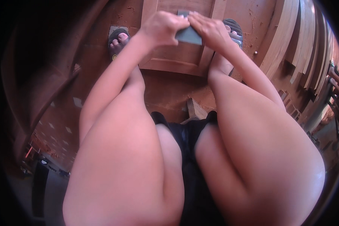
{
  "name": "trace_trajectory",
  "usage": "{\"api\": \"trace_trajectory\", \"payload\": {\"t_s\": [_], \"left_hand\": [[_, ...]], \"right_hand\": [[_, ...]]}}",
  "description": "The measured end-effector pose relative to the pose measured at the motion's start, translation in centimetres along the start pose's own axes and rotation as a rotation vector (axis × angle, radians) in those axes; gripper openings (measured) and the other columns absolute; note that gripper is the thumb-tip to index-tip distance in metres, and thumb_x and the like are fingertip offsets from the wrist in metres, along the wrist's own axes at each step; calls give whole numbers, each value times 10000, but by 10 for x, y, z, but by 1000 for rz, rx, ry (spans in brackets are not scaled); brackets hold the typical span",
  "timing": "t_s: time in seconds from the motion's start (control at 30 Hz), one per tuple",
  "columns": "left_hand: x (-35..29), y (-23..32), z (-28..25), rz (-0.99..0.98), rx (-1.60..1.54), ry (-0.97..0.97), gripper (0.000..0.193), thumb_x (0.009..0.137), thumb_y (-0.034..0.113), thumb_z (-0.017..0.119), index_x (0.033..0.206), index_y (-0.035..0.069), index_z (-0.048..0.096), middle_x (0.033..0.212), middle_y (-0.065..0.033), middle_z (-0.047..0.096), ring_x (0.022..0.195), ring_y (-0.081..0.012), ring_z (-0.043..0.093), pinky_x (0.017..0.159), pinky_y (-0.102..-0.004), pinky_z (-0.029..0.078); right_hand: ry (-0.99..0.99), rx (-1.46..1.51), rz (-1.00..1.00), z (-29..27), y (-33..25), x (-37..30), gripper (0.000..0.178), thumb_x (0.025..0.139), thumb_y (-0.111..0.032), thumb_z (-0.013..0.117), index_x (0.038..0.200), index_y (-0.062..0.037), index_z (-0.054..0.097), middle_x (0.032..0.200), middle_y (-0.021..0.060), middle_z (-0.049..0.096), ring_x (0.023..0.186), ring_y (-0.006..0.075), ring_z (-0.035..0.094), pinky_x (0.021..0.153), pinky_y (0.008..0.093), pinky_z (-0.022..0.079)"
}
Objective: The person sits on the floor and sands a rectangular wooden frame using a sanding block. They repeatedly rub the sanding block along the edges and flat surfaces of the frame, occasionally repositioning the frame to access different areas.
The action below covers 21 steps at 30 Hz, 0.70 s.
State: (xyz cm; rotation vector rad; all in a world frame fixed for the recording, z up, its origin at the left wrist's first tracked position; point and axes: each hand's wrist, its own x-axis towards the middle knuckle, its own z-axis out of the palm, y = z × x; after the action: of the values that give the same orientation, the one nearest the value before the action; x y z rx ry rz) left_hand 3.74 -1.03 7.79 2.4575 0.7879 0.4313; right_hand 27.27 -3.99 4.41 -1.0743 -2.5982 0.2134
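Observation:
A small grey-green sheet [189, 35], which looks like sandpaper, is held between my two hands above a reddish-brown wooden panel [169, 64]. My left hand [162, 28] is closed at the sheet's left edge, with thumb and fingers drawn together. From the other side my right hand [211, 31] grips the sheet's upper right part, its fingers pressed together and meeting the left hand's fingertips. Part of the sheet is covered by the fingers. The panel has a raised frame and a recessed middle, and lies between my sandalled feet.
Long wooden boards [277, 41] lie side by side at the right. A wood offcut [196, 110] is on the reddish floor [165, 88] between my legs. Wood shavings are scattered about. A dark curved object [60, 64], blurred, stands at the left.

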Motion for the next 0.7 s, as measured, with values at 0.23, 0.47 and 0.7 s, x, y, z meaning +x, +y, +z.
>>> {"api": "trace_trajectory", "payload": {"t_s": [0.23,0.47,0.7], "left_hand": [[-17,39,-1,64,-198,-330,250,639,66,763,879,49,696,829,-148,717,797,-352,703,712,-450,571],[17,11,-26,150,-106,-168,162,716,52,748,870,54,697,815,-153,702,784,-350,696,720,-455,569],[59,-43,-32,25,206,-25,498,708,-30,725,1197,5,640,1168,-186,663,1106,-316,648,921,-404,561]], "right_hand": [[-250,353,-59,-26,-41,-38,412,757,-104,696,1151,12,657,1022,168,731,850,309,733,693,409,603],[-326,465,81,-34,7,2,397,724,13,711,1104,-96,742,904,165,734,796,391,696,701,459,576],[67,115,155,-32,68,80,439,735,-19,670,1174,-10,675,1216,184,710,1075,376,689,887,430,568]]}}
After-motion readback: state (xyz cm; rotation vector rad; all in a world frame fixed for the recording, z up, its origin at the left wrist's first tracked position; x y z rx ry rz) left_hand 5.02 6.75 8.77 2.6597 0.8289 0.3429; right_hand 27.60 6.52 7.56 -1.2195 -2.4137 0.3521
